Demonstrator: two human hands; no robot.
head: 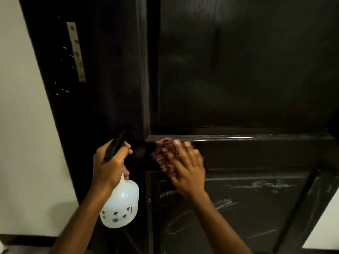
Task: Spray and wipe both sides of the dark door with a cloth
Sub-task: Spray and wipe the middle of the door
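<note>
The dark panelled door (pixel 238 70) fills most of the view. My left hand (pixel 108 165) grips the black trigger head of a white spray bottle (pixel 121 204), held upright just left of the door's panels. My right hand (pixel 187 167) lies flat with spread fingers, pressing a reddish patterned cloth (pixel 165 154) against the door's middle rail, just under the horizontal moulding. Wet streaks and droplets show on the lower panel (pixel 247 198). The hand covers most of the cloth.
A metal plate (pixel 76 52) with screws sits on the dark door edge at the upper left, with droplets beside it. A white wall (pixel 22 125) stands to the left, with dark skirting at its foot. A pale surface (pixel 324 226) shows at the lower right.
</note>
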